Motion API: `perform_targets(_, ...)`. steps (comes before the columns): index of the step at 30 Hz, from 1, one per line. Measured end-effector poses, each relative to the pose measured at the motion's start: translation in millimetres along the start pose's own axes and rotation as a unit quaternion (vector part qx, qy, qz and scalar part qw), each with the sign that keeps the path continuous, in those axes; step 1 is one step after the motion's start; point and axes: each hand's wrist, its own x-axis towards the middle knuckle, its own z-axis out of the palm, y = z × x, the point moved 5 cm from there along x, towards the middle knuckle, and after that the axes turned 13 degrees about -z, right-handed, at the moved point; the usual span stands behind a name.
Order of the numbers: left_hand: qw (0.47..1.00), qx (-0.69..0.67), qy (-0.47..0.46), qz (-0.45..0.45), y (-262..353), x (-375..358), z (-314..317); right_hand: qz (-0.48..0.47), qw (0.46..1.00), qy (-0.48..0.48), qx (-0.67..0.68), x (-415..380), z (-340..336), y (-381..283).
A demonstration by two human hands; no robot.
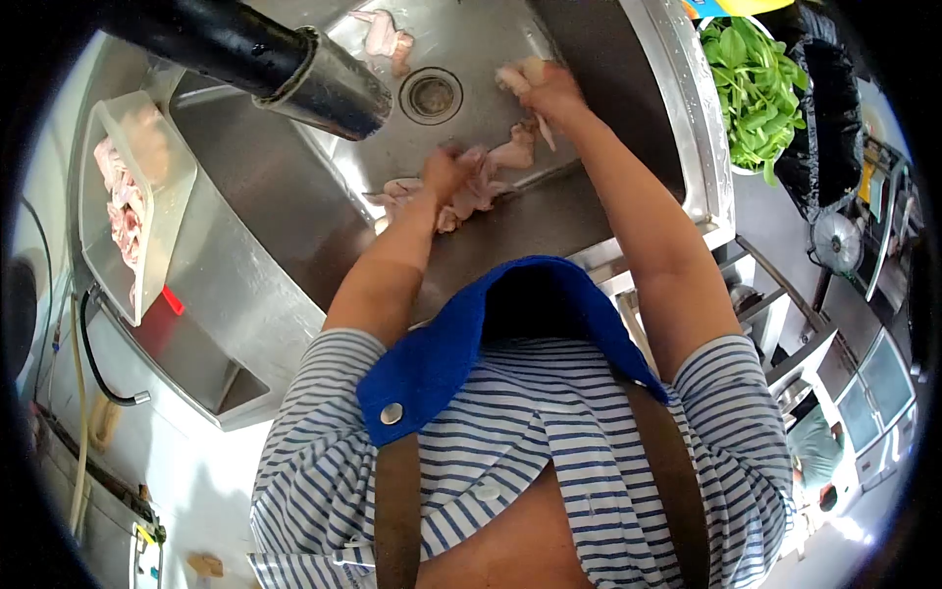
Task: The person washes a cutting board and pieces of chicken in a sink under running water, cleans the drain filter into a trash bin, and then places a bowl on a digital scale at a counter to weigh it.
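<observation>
Raw chicken wings lie in the steel sink [628, 118]. At the right side of the basin my right hand [554, 93] is closed around a chicken wing [512, 77], whose thin tip sticks out below the fingers. My left hand [449, 171], slightly blurred, is closed on a chicken wing [478, 169] at the pile near the sink's front wall. Other wings [394, 192] spread beside and under that hand, and one wing [511, 150] lies between my two hands. A separate wing [385, 41] rests at the far left, beyond the drain [430, 96].
A dark pipe with a metal end [329, 88] reaches over the sink from the upper left. On the left ledge stands a clear plastic tub [182, 187] with raw chicken pieces. A bowl of green leaves [751, 93] sits right of the sink, beside a black bag [829, 118].
</observation>
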Motion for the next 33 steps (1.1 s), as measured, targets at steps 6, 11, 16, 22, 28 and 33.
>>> perform_targets(6,0.923,-0.141,0.078,0.349,52.6,-34.7,-76.9,-0.042,0.992,-0.053,0.103,-31.8,20.6,-72.5)
perform_targets(11,0.837,-0.492,-0.038,0.236,55.6,-37.9,-101.5,0.040,0.815,-0.097,0.570,-38.3,59.8,-91.2)
perform_targets(16,0.797,-0.535,0.007,0.281,74.9,-88.2,-99.0,-0.012,0.878,-0.023,0.478,-46.0,60.2,-120.5)
perform_targets(22,0.895,-0.214,0.080,0.382,79.8,-119.9,-114.0,-0.037,0.672,-0.065,0.737,-66.5,50.5,-148.0)
perform_targets(28,0.897,-0.252,0.054,0.359,66.9,-141.8,-119.0,-0.041,0.640,-0.160,0.750,-83.6,38.8,-157.4)
perform_targets(33,0.904,-0.169,0.116,0.376,68.9,-167.3,-119.7,0.015,0.729,-0.059,0.682,-84.7,40.3,-146.0)
